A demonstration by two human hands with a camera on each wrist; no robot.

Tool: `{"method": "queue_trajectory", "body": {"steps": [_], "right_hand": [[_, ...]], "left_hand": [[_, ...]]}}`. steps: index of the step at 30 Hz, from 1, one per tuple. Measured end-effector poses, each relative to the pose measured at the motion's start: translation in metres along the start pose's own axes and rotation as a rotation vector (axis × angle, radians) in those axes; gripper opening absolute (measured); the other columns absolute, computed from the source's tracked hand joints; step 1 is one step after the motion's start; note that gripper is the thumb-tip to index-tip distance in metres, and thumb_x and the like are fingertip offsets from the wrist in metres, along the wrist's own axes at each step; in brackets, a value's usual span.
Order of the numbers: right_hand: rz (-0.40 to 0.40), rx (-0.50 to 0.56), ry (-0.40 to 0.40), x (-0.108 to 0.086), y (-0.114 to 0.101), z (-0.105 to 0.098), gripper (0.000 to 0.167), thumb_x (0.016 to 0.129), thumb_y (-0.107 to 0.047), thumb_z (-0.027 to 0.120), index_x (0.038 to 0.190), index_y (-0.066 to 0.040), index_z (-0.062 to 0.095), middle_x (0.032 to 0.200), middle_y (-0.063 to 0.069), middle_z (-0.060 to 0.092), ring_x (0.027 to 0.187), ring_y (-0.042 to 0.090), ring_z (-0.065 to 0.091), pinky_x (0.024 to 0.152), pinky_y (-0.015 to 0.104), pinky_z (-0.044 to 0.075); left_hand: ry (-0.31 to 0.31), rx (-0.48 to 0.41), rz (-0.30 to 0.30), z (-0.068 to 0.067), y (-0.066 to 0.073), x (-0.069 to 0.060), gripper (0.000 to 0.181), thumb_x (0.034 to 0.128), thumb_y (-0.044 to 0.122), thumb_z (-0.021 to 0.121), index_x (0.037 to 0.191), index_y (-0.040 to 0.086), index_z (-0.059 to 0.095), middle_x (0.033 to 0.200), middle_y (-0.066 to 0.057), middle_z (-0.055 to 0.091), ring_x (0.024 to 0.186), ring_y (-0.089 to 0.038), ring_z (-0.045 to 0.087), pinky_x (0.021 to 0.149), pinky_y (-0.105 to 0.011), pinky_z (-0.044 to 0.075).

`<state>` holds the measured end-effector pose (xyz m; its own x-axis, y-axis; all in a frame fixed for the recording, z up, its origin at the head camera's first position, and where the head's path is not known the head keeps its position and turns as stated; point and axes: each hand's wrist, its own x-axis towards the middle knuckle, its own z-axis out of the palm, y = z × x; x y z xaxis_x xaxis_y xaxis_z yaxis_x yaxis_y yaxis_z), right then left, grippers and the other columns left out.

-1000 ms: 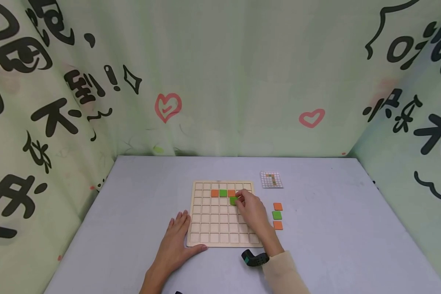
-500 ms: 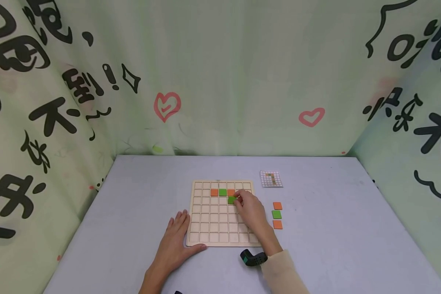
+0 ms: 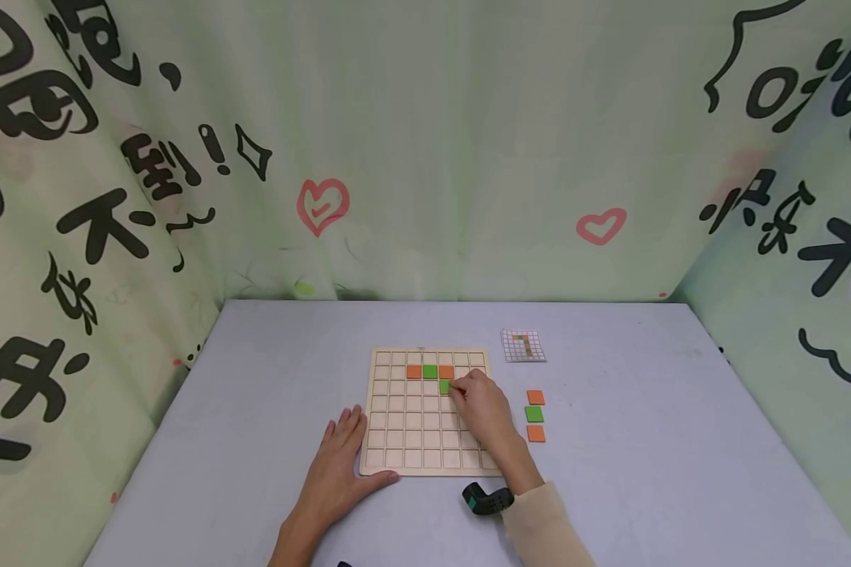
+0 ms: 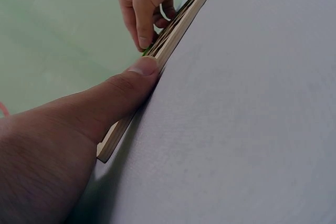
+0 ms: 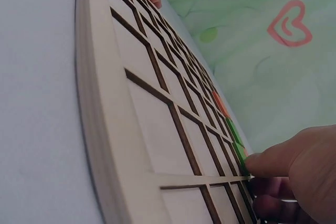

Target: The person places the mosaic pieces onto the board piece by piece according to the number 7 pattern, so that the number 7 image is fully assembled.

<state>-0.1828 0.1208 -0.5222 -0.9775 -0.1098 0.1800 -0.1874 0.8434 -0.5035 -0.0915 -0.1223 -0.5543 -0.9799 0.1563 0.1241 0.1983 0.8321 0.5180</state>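
A wooden grid board (image 3: 405,432) lies flat on the table. My right hand (image 3: 485,411) reaches over it, curled fingertips pinching the right edge of a green square tile (image 3: 444,387), which sits just below the orange tile (image 3: 446,371) ending a row. That row also has a green tile (image 3: 429,372) and another orange tile (image 3: 414,372). In the right wrist view, a fingertip (image 5: 254,162) touches the green tile's edge. My left hand (image 3: 336,466) rests with extended fingers along the board's left side, its thumb (image 4: 137,73) against the near edge.
Right of the board lie a loose orange tile (image 3: 535,398), a green tile (image 3: 534,414) and another orange tile (image 3: 536,434). Behind them is a small pattern card (image 3: 523,346). A black strap device (image 3: 487,499) is at the right wrist. A printed curtain (image 3: 461,157) stands behind the table.
The green tile has shifted slightly left and settled squarely under the orange one. My right fingertips have moved a little down and left with it. The left hand stays put.
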Motion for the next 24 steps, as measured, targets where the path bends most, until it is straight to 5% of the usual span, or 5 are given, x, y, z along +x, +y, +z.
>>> {"method": "queue_trajectory", "body": {"steps": [12,24], "right_hand": [[-0.007,0.010,-0.005,-0.001,0.001,-0.002,0.016,0.093,-0.015,0.071,0.103,-0.006,0.078,0.089,0.005,0.067,0.072,0.011,0.056,0.061,0.024,0.051],[0.069,0.061,0.014,0.000,0.000,-0.019,0.019,0.094,-0.019,0.069,0.108,-0.006,0.075,0.092,0.005,0.068,0.077,0.015,0.058,0.066,0.026,0.052]], "left_hand": [[-0.002,0.012,0.008,-0.001,0.000,0.001,0.108,0.0740,0.068,0.075,0.149,-0.002,0.043,0.161,-0.018,0.037,0.152,-0.035,0.029,0.126,-0.052,0.024],[-0.002,0.017,-0.001,-0.001,0.000,0.001,0.107,0.0731,0.067,0.076,0.149,-0.001,0.043,0.161,-0.017,0.037,0.152,-0.033,0.029,0.127,-0.049,0.023]]}}
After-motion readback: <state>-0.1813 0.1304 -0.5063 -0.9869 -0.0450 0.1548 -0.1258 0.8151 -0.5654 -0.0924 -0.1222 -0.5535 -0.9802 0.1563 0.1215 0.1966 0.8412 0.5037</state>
